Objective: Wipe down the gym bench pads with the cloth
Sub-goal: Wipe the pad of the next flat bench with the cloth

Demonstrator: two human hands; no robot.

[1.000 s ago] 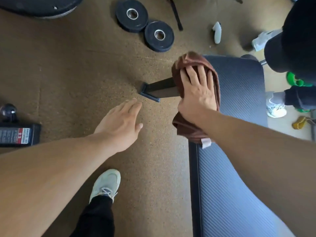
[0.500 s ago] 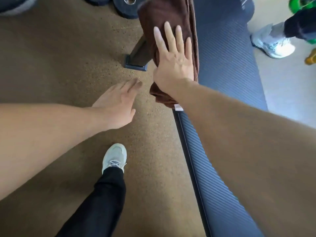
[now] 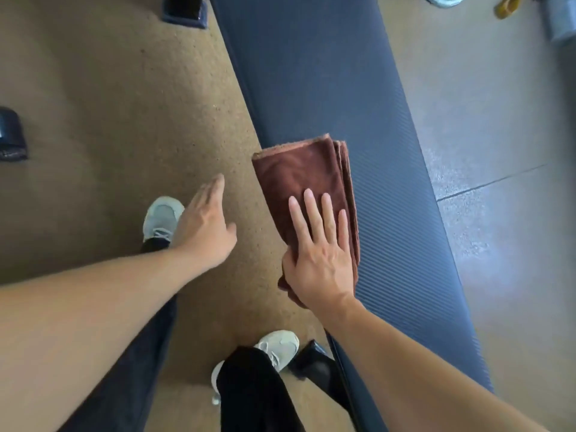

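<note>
- The right hand [image 3: 318, 257] lies flat on a brown cloth [image 3: 300, 182], palm down, with the fingers [image 3: 311, 210] spread out straight
- The hand presses on the cloth and does not curl around it; the thumb is at the cloth's left edge
- The cloth is folded into a few layers, and you can see the layers stacked along its right side
- The cloth sits on the left part of the dark blue bench pad [image 3: 327, 88], and its left edge hangs a little over the side of the pad
- The pad is long and has thin lines all over it; it runs from the top of the picture down to the bottom right
- The left hand [image 3: 205, 232] is open and holds nothing; it hangs in the air over the brown floor [image 3: 109, 104], just beside the bench and apart from the cloth
- Two light-coloured shoes show below: the left shoe [image 3: 160, 219] is partly behind the left hand, and the right shoe [image 3: 280, 346] is near the bench
- The legs wear dark trousers [image 3: 255, 394]
- A black bench foot [image 3: 185, 10] stands on the floor at the top, just left of the pad
- A dark thing [image 3: 11, 135] lies at the left edge, too cut off to tell what it is
</note>
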